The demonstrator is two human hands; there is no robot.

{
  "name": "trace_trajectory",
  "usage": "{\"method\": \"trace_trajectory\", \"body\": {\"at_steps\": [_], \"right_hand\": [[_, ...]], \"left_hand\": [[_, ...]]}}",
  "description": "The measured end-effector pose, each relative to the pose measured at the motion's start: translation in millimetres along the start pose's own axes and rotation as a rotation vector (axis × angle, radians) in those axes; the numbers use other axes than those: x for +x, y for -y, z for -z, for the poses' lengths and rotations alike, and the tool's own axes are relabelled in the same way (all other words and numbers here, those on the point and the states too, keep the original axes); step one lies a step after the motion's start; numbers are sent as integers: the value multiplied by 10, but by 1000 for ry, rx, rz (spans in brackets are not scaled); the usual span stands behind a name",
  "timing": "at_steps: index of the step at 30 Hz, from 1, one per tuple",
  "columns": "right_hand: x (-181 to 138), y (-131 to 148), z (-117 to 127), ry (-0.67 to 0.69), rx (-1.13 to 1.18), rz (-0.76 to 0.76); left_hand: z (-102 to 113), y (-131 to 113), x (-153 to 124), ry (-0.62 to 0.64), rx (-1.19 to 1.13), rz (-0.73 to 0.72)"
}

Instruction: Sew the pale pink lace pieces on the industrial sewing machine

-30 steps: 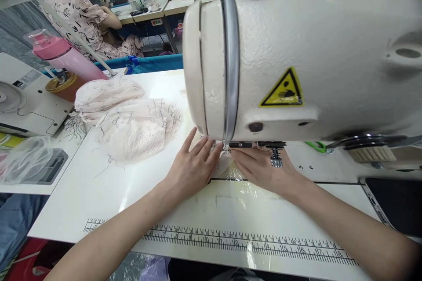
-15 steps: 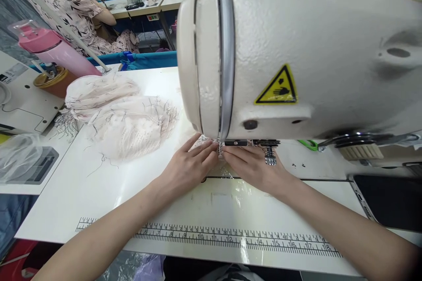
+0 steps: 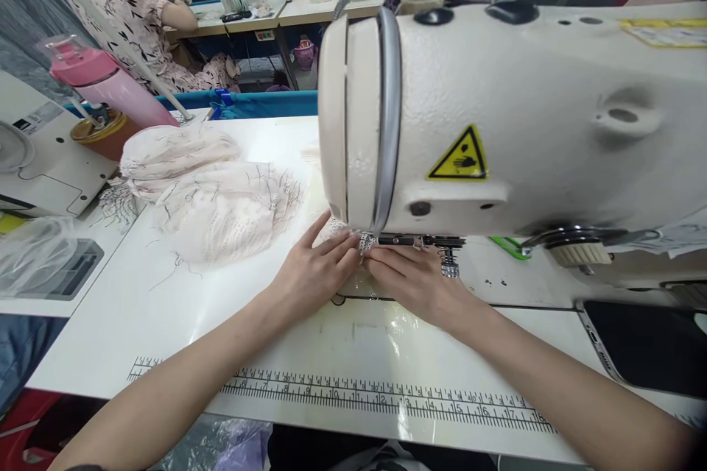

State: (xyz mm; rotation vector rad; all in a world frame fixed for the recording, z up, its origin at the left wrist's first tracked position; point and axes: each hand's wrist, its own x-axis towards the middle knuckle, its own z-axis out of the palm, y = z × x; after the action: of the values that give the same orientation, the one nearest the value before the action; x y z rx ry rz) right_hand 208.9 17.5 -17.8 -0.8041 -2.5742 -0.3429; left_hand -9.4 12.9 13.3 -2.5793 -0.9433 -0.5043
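Note:
Under the head of a white sewing machine [image 3: 530, 103], a strip of pale lace fabric [image 3: 366, 243] with dark specks lies between my hands. My left hand [image 3: 312, 268] rests over its left side, outer fingers reaching forward, thumb and nearer fingers closed at the edge. From the other side, my right hand [image 3: 414, 283] pinches the fabric, its fingers together and partly hidden by the machine's metal fittings. The needle and presser foot cannot be seen clearly. To the left lies a heap of pale, sheer fabric pieces [image 3: 221, 213] with loose dark threads.
A printed ruler [image 3: 353, 397] runs along the table's front edge. At right lie a phone [image 3: 641, 346] and a green-handled tool [image 3: 511, 246]. A pink bottle [image 3: 115, 85] and brown pot [image 3: 99, 134] stand at back left. A person [image 3: 132, 37] sits beyond.
The camera view has shifted slightly, so the machine head appears lower and more of the background shows. Both hands stay at the fabric beneath the machine, with only slight finger movement.

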Motion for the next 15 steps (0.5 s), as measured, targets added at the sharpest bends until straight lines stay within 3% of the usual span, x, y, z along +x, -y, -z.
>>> {"method": "trace_trajectory", "body": {"at_steps": [8,15], "right_hand": [[48,50,43,-107,82,-7],[102,73,118,-213,186,60]], "left_hand": [[104,104,-31,-214,23,-215],[100,86,-37,-244,26,-261]]}}
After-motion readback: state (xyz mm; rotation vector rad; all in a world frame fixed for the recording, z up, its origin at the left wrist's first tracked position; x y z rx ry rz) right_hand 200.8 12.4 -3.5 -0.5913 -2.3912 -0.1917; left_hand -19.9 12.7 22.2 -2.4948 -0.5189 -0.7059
